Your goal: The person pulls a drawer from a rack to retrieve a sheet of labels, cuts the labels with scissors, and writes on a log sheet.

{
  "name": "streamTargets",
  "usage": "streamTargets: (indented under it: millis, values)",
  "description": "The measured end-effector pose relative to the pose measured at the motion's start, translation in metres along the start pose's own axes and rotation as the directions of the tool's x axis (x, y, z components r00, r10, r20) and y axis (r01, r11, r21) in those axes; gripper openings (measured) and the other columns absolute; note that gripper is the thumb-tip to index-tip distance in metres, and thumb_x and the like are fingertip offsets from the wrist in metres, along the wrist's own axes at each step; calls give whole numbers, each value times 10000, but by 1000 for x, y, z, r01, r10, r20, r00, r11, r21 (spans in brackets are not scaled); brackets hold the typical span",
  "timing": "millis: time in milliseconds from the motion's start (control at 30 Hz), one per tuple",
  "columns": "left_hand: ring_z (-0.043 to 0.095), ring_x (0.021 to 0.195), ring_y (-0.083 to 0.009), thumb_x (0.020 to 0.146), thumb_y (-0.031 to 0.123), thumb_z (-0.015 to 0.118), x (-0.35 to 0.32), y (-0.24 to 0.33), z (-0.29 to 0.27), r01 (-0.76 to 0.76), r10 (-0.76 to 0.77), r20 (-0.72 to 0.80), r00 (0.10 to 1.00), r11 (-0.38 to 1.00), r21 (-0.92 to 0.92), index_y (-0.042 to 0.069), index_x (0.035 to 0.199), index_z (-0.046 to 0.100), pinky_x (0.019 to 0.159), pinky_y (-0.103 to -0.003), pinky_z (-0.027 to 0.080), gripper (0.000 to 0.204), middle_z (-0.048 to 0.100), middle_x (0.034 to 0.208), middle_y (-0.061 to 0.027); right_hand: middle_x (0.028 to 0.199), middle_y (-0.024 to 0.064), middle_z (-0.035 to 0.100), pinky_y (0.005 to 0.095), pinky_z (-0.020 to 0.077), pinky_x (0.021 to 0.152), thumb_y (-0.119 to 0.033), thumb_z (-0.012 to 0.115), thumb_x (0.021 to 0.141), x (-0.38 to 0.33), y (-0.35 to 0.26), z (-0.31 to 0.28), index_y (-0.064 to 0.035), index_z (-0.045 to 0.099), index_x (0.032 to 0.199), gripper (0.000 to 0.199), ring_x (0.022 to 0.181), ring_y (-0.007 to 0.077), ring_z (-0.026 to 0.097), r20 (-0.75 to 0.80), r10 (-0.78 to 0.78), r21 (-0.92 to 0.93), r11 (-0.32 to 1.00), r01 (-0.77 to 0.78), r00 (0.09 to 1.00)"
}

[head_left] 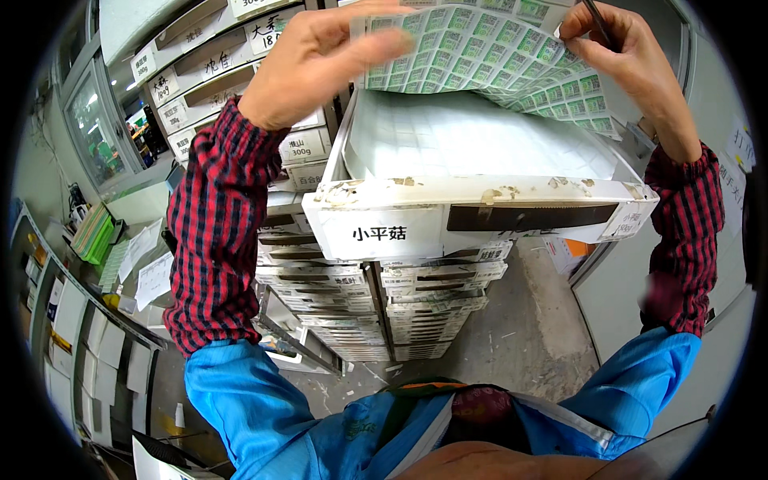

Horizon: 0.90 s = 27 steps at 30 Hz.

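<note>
Above the open drawer (480,210), left hand (320,60) and right hand (628,52) pinch a raised green label sheet (496,52).

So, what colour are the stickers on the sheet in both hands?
Green and white stickers on the label sheet, seen best in the head view.

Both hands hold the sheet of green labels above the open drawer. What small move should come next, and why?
Probably lower the label sheet into the open drawer. The left hand and right hand pinch its two upper ends, and it sags in a curve just above the white sheets already lying flat in the drawer. The right hand also grips a thin dark pen, so that side may be harder to release.
</note>
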<state>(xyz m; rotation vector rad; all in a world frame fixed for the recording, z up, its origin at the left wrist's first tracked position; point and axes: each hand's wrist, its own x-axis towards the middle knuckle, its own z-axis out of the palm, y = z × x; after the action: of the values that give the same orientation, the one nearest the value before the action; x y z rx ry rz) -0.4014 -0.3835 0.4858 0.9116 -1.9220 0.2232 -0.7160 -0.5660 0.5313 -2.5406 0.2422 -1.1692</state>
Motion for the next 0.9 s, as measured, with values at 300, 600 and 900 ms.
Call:
streamTargets:
  millis: [300,600,900]
  values:
    - [603,897,-123,836,52,681,-9,8,11,-3,5,-16,1000,990,137,28,973,719,831,-256,472,145,665,967,-54,826,58,656,204,456,592,-18,696,792,6,-91,62,77,606,1030,271,682,81,581,-33,178,-78,980,-180,983]
    - [597,915,-128,701,43,802,-3,0,16,-71,87,-62,994,971,227,28,773,699,833,-269,477,127,644,976,-53,690,-29,543,195,317,517,-223,676,848,-2,-51,71,-38,700,1035,264,584,33,429,218,-105,132,988,77,970]
    - [579,920,-130,722,-21,741,-9,-15,11,144,-141,31,990,983,-112,22,692,615,835,-267,470,137,611,1050,-73,628,-43,504,216,292,504,-228,698,851,3,-17,54,-32,682,872,198,537,30,376,123,2,-250,968,30,992]
